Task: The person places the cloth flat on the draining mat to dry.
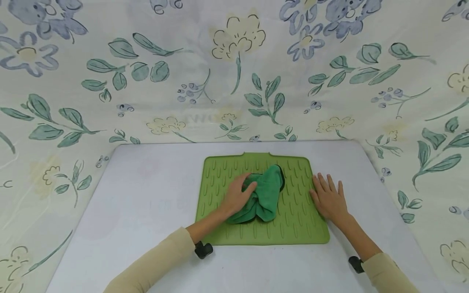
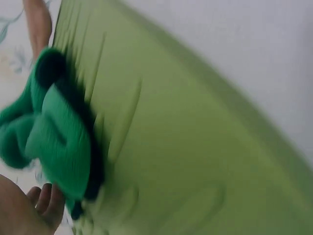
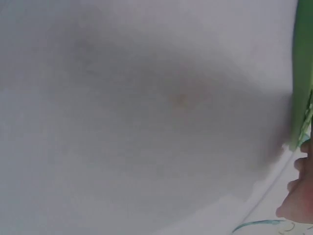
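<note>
A crumpled green cloth (image 1: pixel 269 195) with dark edging lies bunched on a green textured mat (image 1: pixel 296 228). My left hand (image 1: pixel 236 195) is at the cloth's left side, its thumb and fingers pinching the fabric. In the left wrist view, the fingers of that hand (image 2: pixel 29 208) meet the lower folds of the cloth (image 2: pixel 58 142). My right hand (image 1: pixel 329 199) rests with straight, spread fingers at the mat's right edge, its fingertips beside and on the rim. The right wrist view catches only part of this hand (image 3: pixel 301 191), next to the mat's edge (image 3: pixel 299 73).
The mat sits on a white table (image 1: pixel 154 191), with a raised tab on its far side. Behind and beside the table hangs a floral-patterned sheet (image 1: pixel 198 118). A small black device (image 1: pixel 203 249) is strapped at the left wrist, another (image 1: pixel 355 264) at the right.
</note>
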`<action>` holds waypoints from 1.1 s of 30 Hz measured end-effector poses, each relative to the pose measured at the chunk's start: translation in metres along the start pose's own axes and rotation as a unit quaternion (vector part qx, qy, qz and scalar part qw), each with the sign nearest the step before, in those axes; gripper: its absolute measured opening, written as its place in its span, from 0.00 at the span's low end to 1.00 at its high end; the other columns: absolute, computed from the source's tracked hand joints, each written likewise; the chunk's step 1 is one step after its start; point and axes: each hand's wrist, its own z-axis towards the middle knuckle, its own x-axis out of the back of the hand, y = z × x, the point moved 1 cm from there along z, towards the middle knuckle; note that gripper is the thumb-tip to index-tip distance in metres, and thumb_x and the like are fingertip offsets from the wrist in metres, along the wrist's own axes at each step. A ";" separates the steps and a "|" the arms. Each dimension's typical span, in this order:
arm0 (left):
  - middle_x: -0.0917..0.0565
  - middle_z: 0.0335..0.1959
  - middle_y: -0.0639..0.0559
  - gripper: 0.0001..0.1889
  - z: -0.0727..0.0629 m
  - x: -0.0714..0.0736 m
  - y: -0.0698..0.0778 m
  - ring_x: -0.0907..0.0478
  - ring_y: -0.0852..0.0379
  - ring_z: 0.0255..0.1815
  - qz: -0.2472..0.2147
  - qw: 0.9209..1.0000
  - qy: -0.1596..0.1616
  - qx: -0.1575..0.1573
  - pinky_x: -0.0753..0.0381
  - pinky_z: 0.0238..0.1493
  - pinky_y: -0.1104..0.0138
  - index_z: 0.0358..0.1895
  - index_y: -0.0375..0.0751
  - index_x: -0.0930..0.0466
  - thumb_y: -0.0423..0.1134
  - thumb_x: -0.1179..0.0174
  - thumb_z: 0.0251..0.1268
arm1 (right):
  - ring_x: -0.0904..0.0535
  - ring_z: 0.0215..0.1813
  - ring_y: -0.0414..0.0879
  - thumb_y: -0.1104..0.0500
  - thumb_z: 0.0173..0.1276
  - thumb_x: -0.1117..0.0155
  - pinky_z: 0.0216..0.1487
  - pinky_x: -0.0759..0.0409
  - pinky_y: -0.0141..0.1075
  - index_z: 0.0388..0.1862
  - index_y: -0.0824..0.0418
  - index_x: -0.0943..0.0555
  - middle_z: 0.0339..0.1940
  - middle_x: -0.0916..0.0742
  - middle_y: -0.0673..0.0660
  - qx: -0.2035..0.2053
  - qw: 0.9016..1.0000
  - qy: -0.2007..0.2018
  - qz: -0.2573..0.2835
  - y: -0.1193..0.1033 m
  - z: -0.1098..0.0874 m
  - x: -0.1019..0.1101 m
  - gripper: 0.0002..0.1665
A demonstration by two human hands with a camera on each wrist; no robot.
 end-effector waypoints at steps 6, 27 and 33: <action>0.24 0.59 0.31 0.26 0.006 0.026 -0.004 0.23 0.37 0.57 -0.046 0.997 0.037 0.047 0.21 0.53 0.47 0.70 0.27 0.34 0.38 0.44 0.76 | 0.40 0.73 0.70 0.58 0.77 0.43 0.71 0.46 0.64 0.68 0.72 0.29 0.70 0.29 0.73 0.034 0.993 0.070 0.093 -0.009 0.008 0.004 0.27; 0.16 0.46 0.31 0.22 0.007 0.039 -0.021 0.16 0.39 0.47 0.037 0.997 0.019 0.060 0.16 0.45 0.54 0.59 0.20 0.24 0.32 0.35 0.67 | 0.17 0.48 0.62 0.64 0.73 0.37 0.48 0.18 0.51 0.60 0.76 0.22 0.48 0.14 0.69 0.034 0.941 0.039 0.334 -0.054 0.043 0.003 0.21; 0.15 0.46 0.31 0.21 0.007 0.039 -0.020 0.16 0.39 0.47 0.028 0.997 0.021 0.066 0.16 0.45 0.54 0.58 0.20 0.23 0.32 0.35 0.67 | 0.17 0.49 0.62 0.63 0.74 0.37 0.48 0.18 0.52 0.60 0.78 0.23 0.47 0.15 0.70 0.026 0.947 0.023 0.319 -0.058 0.048 -0.004 0.23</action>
